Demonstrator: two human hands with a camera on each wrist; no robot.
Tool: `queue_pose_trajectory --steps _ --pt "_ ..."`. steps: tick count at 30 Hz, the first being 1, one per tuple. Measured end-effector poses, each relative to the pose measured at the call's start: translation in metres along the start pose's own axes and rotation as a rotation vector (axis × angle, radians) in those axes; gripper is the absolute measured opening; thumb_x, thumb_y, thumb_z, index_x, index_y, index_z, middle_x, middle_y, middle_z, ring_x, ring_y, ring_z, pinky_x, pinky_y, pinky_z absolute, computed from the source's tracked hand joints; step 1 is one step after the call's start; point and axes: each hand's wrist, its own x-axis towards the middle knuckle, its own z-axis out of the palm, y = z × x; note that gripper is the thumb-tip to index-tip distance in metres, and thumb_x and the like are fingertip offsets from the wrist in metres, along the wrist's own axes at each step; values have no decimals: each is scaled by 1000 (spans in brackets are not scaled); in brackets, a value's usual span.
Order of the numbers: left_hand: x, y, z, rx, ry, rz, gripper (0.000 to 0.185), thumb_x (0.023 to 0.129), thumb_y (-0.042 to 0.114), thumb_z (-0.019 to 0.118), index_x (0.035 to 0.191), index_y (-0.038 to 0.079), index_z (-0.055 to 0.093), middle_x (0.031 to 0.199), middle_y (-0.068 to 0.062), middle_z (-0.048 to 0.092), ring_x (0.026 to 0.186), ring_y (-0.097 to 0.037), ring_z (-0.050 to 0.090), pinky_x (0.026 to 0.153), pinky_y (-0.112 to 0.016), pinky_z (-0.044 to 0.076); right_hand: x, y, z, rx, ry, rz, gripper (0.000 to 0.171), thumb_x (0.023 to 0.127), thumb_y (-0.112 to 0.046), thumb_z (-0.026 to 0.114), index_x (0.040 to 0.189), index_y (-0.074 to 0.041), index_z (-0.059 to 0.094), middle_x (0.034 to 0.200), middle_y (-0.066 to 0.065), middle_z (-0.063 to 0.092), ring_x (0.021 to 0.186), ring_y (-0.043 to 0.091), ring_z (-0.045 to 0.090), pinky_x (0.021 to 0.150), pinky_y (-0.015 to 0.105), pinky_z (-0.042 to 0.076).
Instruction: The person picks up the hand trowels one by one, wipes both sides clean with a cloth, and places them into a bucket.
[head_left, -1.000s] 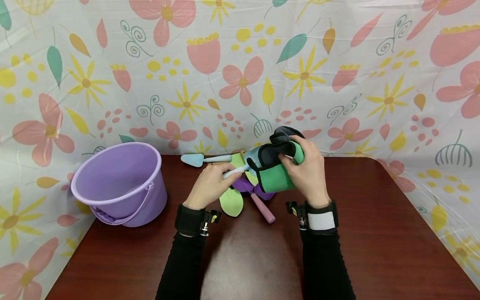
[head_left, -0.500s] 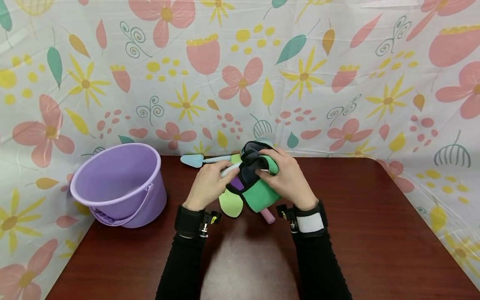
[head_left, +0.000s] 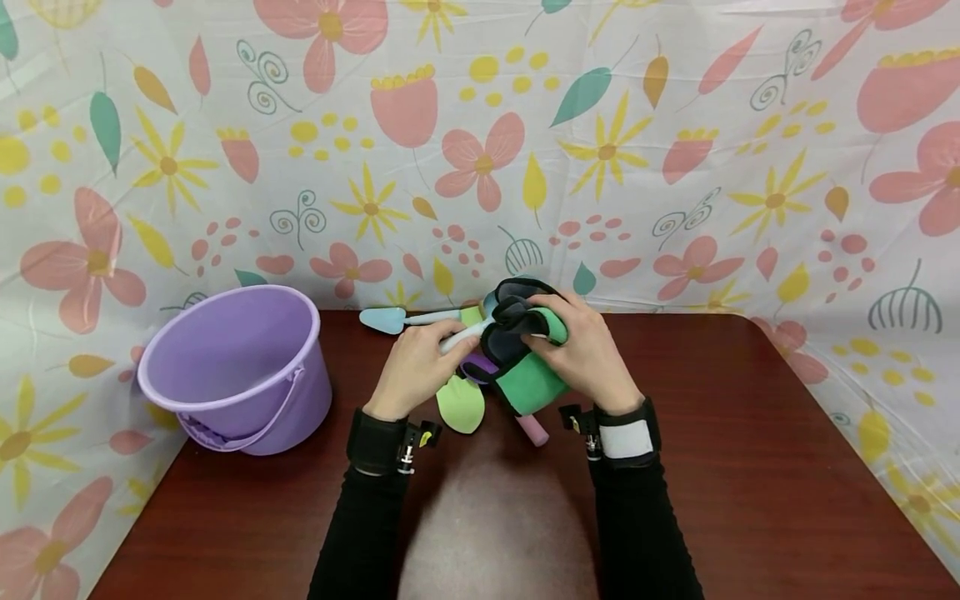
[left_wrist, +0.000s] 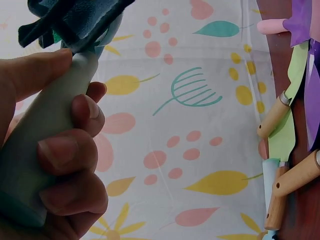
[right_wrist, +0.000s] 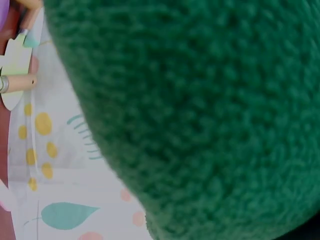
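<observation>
My left hand (head_left: pixel 408 367) grips the pale blue handle (head_left: pixel 463 335) of a small garden shovel, fingers curled round it in the left wrist view. A green cloth bag (head_left: pixel 531 385) with dark lining and black trim is pinched at its rim by my right hand (head_left: pixel 581 346). The shovel's head meets the bag's dark opening; the cloth mostly hides it, so I cannot tell how much lies inside. In the right wrist view, fuzzy green fabric (right_wrist: pixel 190 115) fills most of the picture and hides the right fingers.
Under and behind the bag lie a light green blade (head_left: pixel 461 405), a pink handle (head_left: pixel 534 431) and a purple piece. A small light blue trowel (head_left: pixel 384 321) lies at the table's back edge. Wooden-handled tools (left_wrist: pixel 299 175) show in the left wrist view. A purple bucket (head_left: pixel 307 408) stands left.
My right hand has moved left and down with the bag, bringing its opening around the shovel's head. My left hand keeps its grip and has hardly moved.
</observation>
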Motion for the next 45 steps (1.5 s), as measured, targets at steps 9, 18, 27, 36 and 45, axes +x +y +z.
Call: queue_pose_trajectory --steps 9,18,27,36,45 --pt "0 -2 0 -17 -9 9 17 97 37 62 99 22 70 70 11 57 55 -9 48 53 -30 41 -2 8 -5 -21 30 34 45 81 -14 82 123 -12 65 113 11 61 105 31 58 88 50 46" --pt "1 -3 1 -34 -23 9 20 97 38 61 103 22 71 73 11 59 57 -8 50 55 -30 43 -6 18 -13 -40 135 91 47 79 -10 83 122 -8 65 110 16 60 104 37 58 89 53 45" --pt "2 -3 1 -82 -42 4 19 97 36 62 102 21 72 75 9 59 59 -10 49 56 -31 42 -7 20 -19 -44 233 109 49 78 -9 83 123 -9 65 113 15 60 105 34 58 89 51 43" --pt "1 -4 2 -86 -52 1 19 97 36 62 100 21 72 75 8 58 60 -10 50 57 -30 42 -4 13 -20 -34 259 73 49 76 -8 84 122 -8 66 108 13 59 101 30 56 87 48 43" --pt "2 -5 2 -57 -68 10 12 97 30 61 98 21 70 68 7 52 52 -10 42 52 -29 36 0 7 -10 -23 254 3 47 76 -8 84 120 -8 67 104 13 61 97 30 54 83 46 42"
